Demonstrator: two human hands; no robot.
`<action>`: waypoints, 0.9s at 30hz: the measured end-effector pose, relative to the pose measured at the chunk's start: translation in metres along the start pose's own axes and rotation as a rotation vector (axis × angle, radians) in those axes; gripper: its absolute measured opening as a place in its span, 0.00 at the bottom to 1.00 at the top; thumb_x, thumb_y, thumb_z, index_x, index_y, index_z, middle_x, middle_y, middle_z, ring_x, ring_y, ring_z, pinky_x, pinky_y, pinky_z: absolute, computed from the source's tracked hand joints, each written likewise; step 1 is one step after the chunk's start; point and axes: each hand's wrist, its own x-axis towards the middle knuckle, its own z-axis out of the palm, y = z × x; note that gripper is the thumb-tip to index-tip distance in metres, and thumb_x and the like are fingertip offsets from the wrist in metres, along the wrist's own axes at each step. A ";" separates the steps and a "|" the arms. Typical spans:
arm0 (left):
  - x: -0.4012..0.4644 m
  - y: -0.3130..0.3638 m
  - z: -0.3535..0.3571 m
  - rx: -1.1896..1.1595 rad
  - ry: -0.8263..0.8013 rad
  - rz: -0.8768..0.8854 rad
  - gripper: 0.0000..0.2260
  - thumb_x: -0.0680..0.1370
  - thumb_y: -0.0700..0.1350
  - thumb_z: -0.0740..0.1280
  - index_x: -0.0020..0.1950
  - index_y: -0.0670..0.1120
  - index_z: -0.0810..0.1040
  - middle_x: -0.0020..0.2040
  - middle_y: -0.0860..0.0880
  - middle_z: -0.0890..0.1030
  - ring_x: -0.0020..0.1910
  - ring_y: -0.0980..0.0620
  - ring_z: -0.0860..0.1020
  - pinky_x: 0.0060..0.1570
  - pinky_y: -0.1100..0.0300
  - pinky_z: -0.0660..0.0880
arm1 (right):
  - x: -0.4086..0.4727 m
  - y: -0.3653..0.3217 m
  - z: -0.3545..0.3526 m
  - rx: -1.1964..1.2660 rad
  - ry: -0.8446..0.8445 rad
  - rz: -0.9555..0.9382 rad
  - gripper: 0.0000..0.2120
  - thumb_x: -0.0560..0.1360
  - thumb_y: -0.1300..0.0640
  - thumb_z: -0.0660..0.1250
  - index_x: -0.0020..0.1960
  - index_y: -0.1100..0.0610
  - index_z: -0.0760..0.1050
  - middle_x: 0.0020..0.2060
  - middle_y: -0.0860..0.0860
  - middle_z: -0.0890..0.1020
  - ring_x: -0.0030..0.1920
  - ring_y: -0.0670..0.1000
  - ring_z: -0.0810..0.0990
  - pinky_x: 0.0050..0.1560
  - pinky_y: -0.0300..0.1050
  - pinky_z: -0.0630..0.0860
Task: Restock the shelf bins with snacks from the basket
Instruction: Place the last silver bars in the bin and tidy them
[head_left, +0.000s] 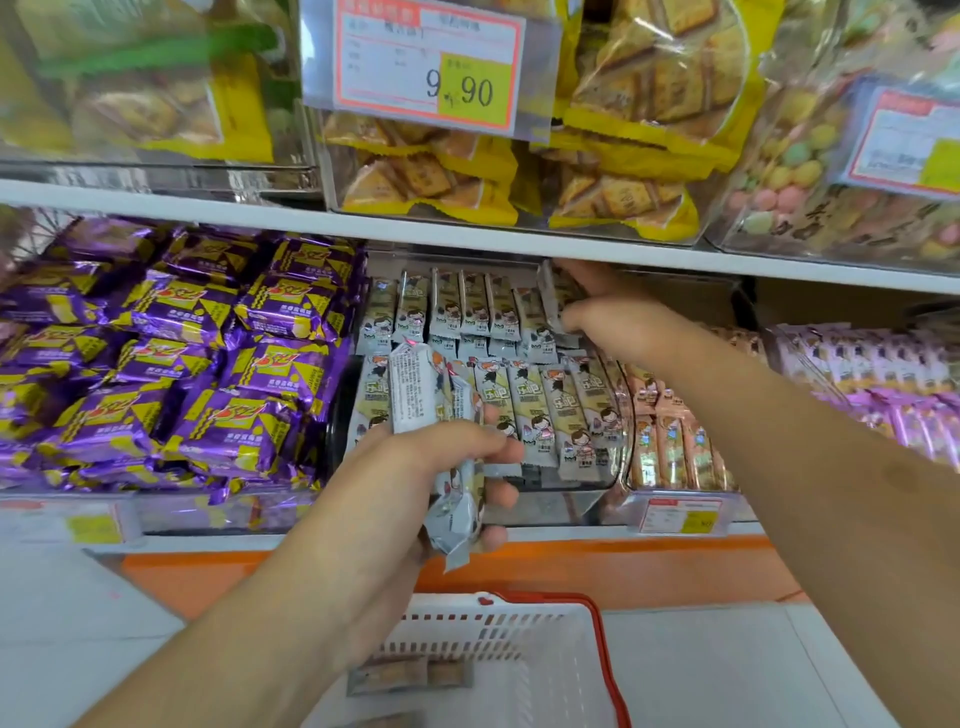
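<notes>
**Grey snack sticks going into the middle bin**

Left hand (415, 467) at centre frame, grip clenched round a bundle of grey snack sticks (441, 441), held upright just in front of the clear middle bin (597, 478). Right hand (608, 317) reaching in at 1 o'clock under the white shelf (208, 208), grip pinching one grey stick (558, 293) at the right end of the bin's back row. Two rows of matching sticks standing upright inside that bin. Purple packets (171, 353) heaped at 9 o'clock, pink sticks (675, 447) just beside the bin at 3 o'clock. White basket with red rim (597, 649) at 6 o'clock, a few packets (410, 673) lying on its bottom. Price tag (426, 62) reading 9.90 hanging at 12 o'clock before yellow cracker bags (623, 156).
</notes>
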 end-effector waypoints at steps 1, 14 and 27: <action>-0.002 -0.001 0.000 -0.002 0.001 0.018 0.25 0.57 0.42 0.75 0.54 0.43 0.83 0.44 0.42 0.86 0.28 0.45 0.79 0.26 0.54 0.76 | -0.003 -0.001 0.000 -0.015 0.006 0.014 0.37 0.78 0.58 0.66 0.81 0.38 0.57 0.55 0.53 0.75 0.40 0.49 0.73 0.36 0.45 0.67; -0.009 0.001 -0.001 0.001 0.069 0.083 0.21 0.61 0.39 0.75 0.54 0.42 0.85 0.41 0.40 0.84 0.29 0.43 0.79 0.28 0.54 0.77 | 0.008 -0.037 0.013 -0.680 -0.171 -0.131 0.41 0.74 0.61 0.66 0.84 0.50 0.55 0.83 0.51 0.58 0.82 0.54 0.54 0.82 0.56 0.52; -0.009 0.008 0.002 -0.096 0.054 -0.035 0.12 0.76 0.35 0.63 0.53 0.43 0.84 0.41 0.44 0.84 0.32 0.46 0.81 0.28 0.49 0.80 | -0.076 -0.042 0.032 -0.357 0.194 -0.312 0.25 0.73 0.65 0.66 0.69 0.53 0.73 0.68 0.52 0.72 0.70 0.55 0.66 0.69 0.50 0.66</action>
